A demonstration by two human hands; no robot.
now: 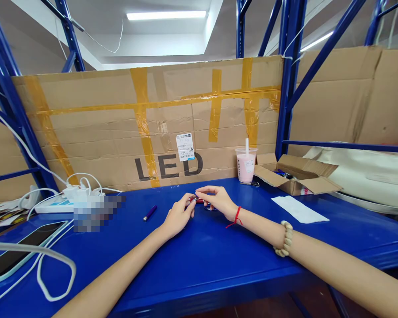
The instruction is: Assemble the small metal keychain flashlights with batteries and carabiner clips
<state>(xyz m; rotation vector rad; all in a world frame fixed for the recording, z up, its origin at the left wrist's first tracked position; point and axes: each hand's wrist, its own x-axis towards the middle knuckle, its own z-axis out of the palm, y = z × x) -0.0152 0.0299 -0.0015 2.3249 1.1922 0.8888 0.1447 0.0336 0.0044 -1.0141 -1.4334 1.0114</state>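
Both hands meet over the middle of the blue table (199,260). My left hand (179,216) pinches the silver end of a small red pen-like object (198,200). My right hand (219,199) curls over its other end, fingers closed on it. A red string and a bead bracelet sit on my right wrist. A purple pen-like piece (150,213) lies on the table left of my hands, apart from them.
A pink drink cup with a straw (246,164) stands at the back. An open cardboard box (296,174) and a white paper slip (299,209) lie right. Power strip with white cables (69,196) and a tablet (23,249) lie left. A taped cardboard wall stands behind.
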